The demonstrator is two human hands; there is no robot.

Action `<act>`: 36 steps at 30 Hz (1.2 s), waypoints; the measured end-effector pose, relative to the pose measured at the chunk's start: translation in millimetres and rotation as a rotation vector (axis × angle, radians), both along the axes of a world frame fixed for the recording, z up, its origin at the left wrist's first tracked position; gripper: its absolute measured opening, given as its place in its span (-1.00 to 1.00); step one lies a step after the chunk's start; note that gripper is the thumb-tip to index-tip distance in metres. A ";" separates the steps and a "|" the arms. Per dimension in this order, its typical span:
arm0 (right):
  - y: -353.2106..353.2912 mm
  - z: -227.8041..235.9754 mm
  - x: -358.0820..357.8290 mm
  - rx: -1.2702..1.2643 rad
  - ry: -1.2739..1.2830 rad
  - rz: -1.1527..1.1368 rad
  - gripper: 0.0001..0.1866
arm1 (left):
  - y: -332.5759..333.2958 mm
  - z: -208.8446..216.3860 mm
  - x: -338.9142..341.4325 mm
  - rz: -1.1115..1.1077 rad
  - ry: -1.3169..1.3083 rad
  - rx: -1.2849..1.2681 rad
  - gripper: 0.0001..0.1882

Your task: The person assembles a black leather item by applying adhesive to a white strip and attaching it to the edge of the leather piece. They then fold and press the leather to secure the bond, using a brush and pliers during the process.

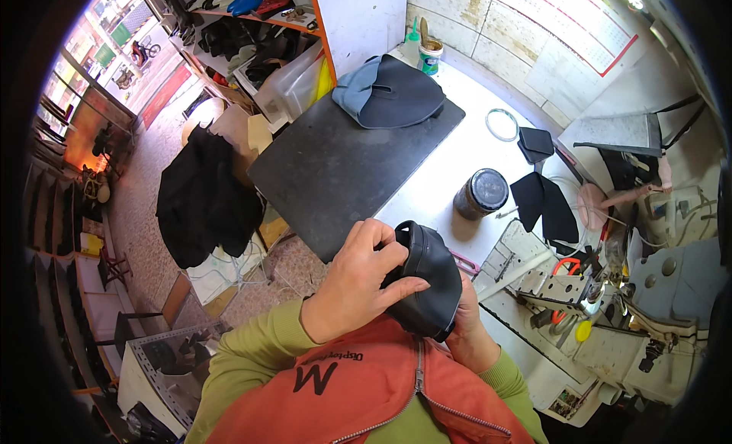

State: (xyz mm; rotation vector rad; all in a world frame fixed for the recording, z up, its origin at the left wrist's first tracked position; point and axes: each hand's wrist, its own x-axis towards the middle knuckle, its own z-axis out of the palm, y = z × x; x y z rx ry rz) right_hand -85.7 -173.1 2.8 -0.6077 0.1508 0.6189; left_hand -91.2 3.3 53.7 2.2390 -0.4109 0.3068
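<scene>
Close to my chest I hold a black leather piece (436, 287), curved and seamed like a shoe upper. My left hand (357, 280) grips its left edge, fingers curled over the rim and thumb pressed along the near face. From the right side and below, my right hand (471, 329) supports it; most of those fingers are hidden behind the leather. Farther off, a similar black leather shoe upper (408, 93) with light blue lining lies on the far end of a dark board (343, 169).
A dark lidded jar (482, 194), black cut pieces (545, 207) and a tape roll (502, 124) sit on the white table (427, 188). Right of me stands a sewing machine (564, 291) beside orange-handled scissors (566, 268). Black cloth (206, 196) is heaped at left.
</scene>
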 end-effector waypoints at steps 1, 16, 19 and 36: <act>-0.9 -1.6 0.5 0.001 0.001 0.012 -0.70 | -0.9 0.1 -0.4 -0.006 -0.004 0.008 -0.61; -13.0 -12.9 -0.4 0.080 -0.002 0.007 -0.67 | -8.3 -2.0 -2.0 -0.063 -0.064 0.018 -0.58; -11.3 1.0 -1.9 0.083 0.018 -0.027 -0.67 | -10.2 -1.8 -2.4 -0.050 -0.083 0.072 -0.58; -8.0 -1.0 -9.8 0.118 0.097 -0.057 -0.61 | -8.9 -4.6 -1.0 -0.187 0.149 -0.139 -0.62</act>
